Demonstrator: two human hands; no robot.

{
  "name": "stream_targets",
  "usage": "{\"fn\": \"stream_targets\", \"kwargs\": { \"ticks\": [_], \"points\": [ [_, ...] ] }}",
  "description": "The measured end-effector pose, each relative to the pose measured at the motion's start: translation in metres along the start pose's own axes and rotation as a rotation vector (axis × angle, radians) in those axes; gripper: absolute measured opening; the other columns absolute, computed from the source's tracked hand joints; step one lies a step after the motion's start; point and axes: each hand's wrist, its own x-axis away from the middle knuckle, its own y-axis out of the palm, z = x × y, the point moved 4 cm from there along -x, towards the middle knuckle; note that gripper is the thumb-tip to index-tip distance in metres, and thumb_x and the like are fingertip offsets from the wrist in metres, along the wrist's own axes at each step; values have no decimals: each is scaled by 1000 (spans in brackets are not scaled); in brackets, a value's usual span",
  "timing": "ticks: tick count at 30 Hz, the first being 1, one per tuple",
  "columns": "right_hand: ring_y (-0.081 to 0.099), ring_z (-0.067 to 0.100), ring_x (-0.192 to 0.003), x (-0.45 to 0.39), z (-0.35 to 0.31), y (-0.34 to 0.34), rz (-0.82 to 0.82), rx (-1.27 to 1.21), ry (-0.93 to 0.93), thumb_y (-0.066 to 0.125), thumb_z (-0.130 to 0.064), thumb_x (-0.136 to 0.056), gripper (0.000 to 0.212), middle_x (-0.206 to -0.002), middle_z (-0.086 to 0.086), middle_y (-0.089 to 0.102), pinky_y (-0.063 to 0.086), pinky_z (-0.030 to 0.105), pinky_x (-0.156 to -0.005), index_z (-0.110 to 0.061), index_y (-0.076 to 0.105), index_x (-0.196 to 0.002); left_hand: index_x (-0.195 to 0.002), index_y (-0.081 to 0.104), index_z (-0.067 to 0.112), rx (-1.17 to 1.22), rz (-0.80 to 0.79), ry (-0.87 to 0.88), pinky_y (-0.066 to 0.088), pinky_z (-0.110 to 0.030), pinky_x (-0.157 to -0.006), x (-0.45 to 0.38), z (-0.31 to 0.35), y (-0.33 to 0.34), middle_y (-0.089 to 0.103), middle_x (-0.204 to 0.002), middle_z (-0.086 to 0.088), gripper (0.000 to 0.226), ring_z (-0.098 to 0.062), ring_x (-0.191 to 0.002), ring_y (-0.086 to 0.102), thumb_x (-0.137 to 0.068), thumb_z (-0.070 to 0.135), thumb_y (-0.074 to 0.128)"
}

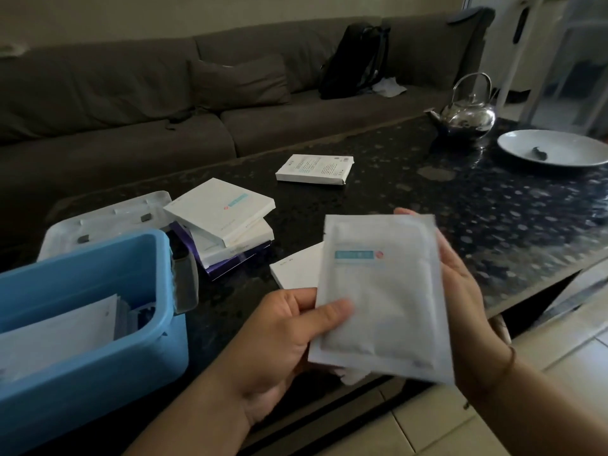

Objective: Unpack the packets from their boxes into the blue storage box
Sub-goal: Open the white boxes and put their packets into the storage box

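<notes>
Both hands hold a stack of white packets (381, 297) above the table's near edge. My left hand (283, 340) pinches the lower left corner with the thumb on top. My right hand (460, 278) supports the right side from behind. The blue storage box (98, 357) stands open at the lower left with white packets (56, 334) inside. A white box (296, 269) lies flat behind the held packets. A stack of white and purple boxes (227, 228) sits beside the storage box. Another white box (314, 169) lies farther back.
The storage box's white lid (105, 222) lies behind it. A steel kettle (467, 110) and a white plate (552, 148) stand at the table's far right. A grey sofa (164, 93) with a black backpack (355, 57) runs behind the dark speckled table (460, 209).
</notes>
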Motion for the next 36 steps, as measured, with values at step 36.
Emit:
{"fn": "stream_targets", "kwargs": {
  "ticks": [36],
  "points": [
    [75,23,-77,36,2,101,-385,275,135,53,-30,-90,21,-92,6,77,61,40,-55,-19,67,-102,-72,77,24,19,449,554,54,-33,-65,67,120,-86,75,-79,-2,19,-17,-77,73,-71,42,74]
  ]
}}
